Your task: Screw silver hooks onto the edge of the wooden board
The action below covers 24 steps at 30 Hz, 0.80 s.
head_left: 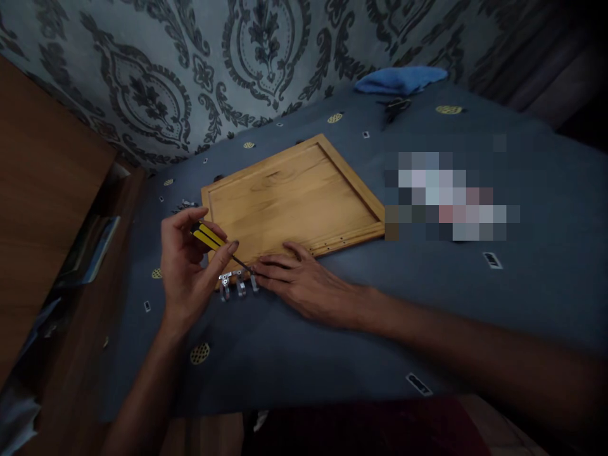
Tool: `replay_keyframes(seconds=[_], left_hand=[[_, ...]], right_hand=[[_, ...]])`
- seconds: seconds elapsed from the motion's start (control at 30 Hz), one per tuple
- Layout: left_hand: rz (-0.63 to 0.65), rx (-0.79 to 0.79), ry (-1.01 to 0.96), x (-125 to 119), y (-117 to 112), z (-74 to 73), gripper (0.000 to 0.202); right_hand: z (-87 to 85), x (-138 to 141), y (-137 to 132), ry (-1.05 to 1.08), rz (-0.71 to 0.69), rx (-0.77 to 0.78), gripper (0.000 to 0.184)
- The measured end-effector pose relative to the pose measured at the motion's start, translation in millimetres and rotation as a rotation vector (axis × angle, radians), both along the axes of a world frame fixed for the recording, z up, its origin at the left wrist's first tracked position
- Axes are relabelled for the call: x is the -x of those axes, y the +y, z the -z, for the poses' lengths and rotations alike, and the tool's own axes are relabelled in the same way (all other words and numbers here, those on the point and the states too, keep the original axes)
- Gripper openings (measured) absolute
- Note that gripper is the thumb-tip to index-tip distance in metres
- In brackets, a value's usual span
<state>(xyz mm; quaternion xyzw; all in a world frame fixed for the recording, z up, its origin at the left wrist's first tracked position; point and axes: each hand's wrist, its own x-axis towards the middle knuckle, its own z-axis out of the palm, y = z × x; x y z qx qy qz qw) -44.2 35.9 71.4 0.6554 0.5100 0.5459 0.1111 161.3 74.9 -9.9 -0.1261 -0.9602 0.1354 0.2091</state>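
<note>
A framed wooden panel (289, 196), like a cabinet door, lies flat on the dark blue cloth. Along its near left edge sit several metal hinges (240, 282). My left hand (187, 266) grips a screwdriver (209, 237) with a yellow and black handle, its shaft slanting down to the right. The tip meets the rightmost hinge, beside the fingertips of my right hand (304, 282). That right hand lies over the panel's near edge, fingers stretched toward the hinge. Whether it pinches the hinge or a screw is hidden. Small holes show in the edge further right.
More metal pieces (186, 204) lie beyond my left hand. Toward the wall are a blue cloth (401, 80) and a dark object (396, 107). A blurred-out patch (446, 193) covers something right of the panel. Wooden furniture (47, 190) stands at the left.
</note>
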Motion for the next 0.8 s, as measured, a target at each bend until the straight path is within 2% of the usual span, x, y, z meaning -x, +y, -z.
replay_keyframes(seconds=[0.2,0.4,0.8], left_hand=[[0.014,-0.026,0.0,0,0,4.8,0.038],[-0.068,-0.046,0.028,2,-2,8.6,0.039],[0.04,-0.089,0.013,3,-12,9.7,0.039]], right_hand=[[-2.6,-1,0,-0.005,-0.007,0.013,0.045],[-0.4,-1,0,0.0,0.0,0.017,0.047],[0.1,-1,0,0.006,-0.011,0.032,0.046]])
